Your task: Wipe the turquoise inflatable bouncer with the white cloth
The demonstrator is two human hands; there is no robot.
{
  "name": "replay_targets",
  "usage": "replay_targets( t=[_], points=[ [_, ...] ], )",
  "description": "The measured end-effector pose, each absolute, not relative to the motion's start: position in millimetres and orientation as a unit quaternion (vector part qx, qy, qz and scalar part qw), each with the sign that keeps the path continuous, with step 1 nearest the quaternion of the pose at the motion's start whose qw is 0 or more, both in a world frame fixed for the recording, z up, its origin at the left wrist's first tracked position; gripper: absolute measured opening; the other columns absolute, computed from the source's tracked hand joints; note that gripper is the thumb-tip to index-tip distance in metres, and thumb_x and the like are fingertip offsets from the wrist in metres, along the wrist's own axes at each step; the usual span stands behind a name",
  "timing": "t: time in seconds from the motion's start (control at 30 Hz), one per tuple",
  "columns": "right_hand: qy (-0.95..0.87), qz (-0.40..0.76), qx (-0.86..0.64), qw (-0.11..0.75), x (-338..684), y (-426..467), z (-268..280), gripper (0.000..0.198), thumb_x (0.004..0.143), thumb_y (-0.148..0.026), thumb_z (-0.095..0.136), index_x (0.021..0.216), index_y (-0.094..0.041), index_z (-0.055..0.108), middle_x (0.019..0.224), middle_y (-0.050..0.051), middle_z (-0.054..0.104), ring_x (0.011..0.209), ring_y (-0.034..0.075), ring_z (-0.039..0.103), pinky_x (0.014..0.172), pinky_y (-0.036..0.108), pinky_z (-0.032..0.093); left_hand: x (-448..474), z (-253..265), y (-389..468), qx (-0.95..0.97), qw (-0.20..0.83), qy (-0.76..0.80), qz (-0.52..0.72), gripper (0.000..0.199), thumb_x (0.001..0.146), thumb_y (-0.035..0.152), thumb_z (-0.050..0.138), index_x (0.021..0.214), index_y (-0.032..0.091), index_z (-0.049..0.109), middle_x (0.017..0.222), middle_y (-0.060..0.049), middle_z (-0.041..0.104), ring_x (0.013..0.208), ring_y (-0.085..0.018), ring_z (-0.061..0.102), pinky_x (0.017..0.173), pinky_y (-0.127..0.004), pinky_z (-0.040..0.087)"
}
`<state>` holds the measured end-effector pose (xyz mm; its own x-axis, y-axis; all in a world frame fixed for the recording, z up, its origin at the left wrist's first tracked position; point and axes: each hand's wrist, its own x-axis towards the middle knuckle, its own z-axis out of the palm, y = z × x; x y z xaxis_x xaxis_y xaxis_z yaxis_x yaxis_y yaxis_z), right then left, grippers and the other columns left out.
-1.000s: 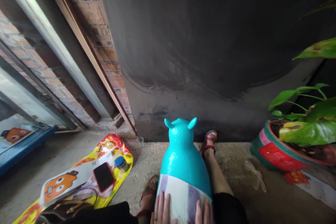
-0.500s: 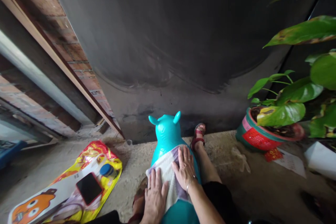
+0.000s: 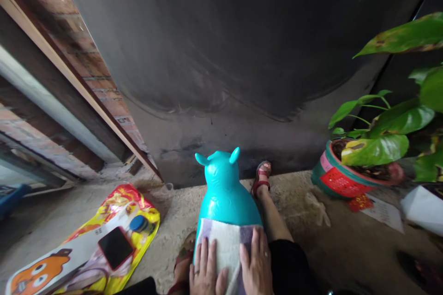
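— On the concrete floor [image 3: 311, 249], between the person's legs, what is sitting?
— A teal inflatable animal toy [image 3: 226, 191], with a striped cloth [image 3: 224, 251] draped over it.
— And the hands?
— Left hand [image 3: 204, 273] and right hand [image 3: 256, 267] are both lying flat and unclenched, pressing on the cloth, gripping nothing.

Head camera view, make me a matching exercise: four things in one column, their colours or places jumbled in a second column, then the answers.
Things:
1. inflatable toy
2. cloth
3. phone
4. plant pot

Descriptions:
A. far right, by the wall
B. turquoise, with two small ears
C. lies on the yellow bag
D. striped, under both hands

Pairs: 1-B, 2-D, 3-C, 4-A. The left hand and right hand press flat on the cloth.
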<state>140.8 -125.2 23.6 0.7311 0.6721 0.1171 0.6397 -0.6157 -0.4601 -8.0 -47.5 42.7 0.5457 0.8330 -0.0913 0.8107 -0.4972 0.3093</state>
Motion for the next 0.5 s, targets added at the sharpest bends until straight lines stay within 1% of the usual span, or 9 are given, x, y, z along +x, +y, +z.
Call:
replay_targets(
  t=[0.03,0.1,0.17,0.23,0.3,0.37,0.47,0.5],
  points=[
    [-0.374,0.039,-0.894,0.244,154,-110,28,0.065,0.092,-0.057,0.047,0.143,-0.018,0.037,0.151,0.015,0.036,0.137,0.029,0.038,0.112,0.052,0.036,1,53,-42,0.860,0.168,0.482,0.014,0.057,0.092,0.038,0.038,0.146,0.021,0.032,0.157,-0.009,0.021,0.147,-0.027,0.022,0.114,-0.054,0.034],
    [-0.412,0.066,-0.876,0.242,181,-77,39,0.072,0.095,-0.057,0.034,0.149,-0.010,0.026,0.156,0.016,0.026,0.144,0.028,0.025,0.116,0.046,0.032,21,72,-29,0.840,0.181,0.510,-0.026,0.056,0.094,0.035,0.032,0.148,0.019,0.026,0.159,-0.009,0.015,0.148,-0.027,0.016,0.115,-0.056,0.030],
    [-0.455,0.097,-0.853,0.236,205,-47,53,0.072,0.095,-0.055,0.032,0.150,-0.010,0.021,0.158,0.013,0.022,0.147,0.025,0.018,0.118,0.043,0.028,40,89,-17,0.822,0.185,0.538,-0.039,0.056,0.096,0.033,0.028,0.149,0.017,0.021,0.160,-0.010,0.012,0.148,-0.027,0.012,0.116,-0.057,0.028],
    [-0.473,0.107,-0.842,0.235,219,-28,64,0.071,0.095,-0.053,0.034,0.151,-0.012,0.018,0.159,0.010,0.019,0.147,0.023,0.016,0.120,0.042,0.025,52,97,-9,0.815,0.183,0.549,-0.033,0.056,0.096,0.033,0.028,0.149,0.017,0.020,0.160,-0.011,0.012,0.149,-0.028,0.011,0.116,-0.056,0.029],
    [-0.464,0.105,-0.847,0.237,219,-26,68,0.071,0.095,-0.053,0.033,0.151,-0.012,0.017,0.159,0.010,0.019,0.147,0.025,0.016,0.119,0.044,0.025,54,97,-6,0.817,0.183,0.547,-0.022,0.056,0.096,0.034,0.030,0.149,0.017,0.021,0.160,-0.011,0.015,0.149,-0.027,0.012,0.117,-0.055,0.028],
    [-0.432,0.101,-0.866,0.230,203,-41,60,0.071,0.096,-0.054,0.028,0.150,-0.010,0.019,0.158,0.013,0.021,0.146,0.028,0.020,0.116,0.048,0.031,43,89,-10,0.823,0.193,0.534,-0.011,0.057,0.095,0.034,0.032,0.149,0.018,0.023,0.160,-0.010,0.016,0.149,-0.026,0.014,0.117,-0.055,0.028],
    [-0.361,0.054,-0.907,0.209,156,-92,30,0.073,0.095,-0.055,0.020,0.147,-0.004,0.028,0.155,0.018,0.026,0.142,0.033,0.029,0.109,0.051,0.041,16,67,-26,0.839,0.209,0.503,0.011,0.056,0.094,0.036,0.034,0.147,0.022,0.027,0.159,-0.007,0.018,0.148,-0.027,0.017,0.115,-0.057,0.030],
    [-0.337,0.024,-0.919,0.204,139,-111,18,0.075,0.095,-0.056,0.022,0.144,-0.001,0.034,0.152,0.022,0.031,0.139,0.036,0.034,0.107,0.052,0.042,7,60,-32,0.847,0.207,0.490,0.025,0.055,0.093,0.036,0.036,0.147,0.024,0.030,0.158,-0.007,0.020,0.147,-0.028,0.019,0.114,-0.058,0.032]
  ],
)
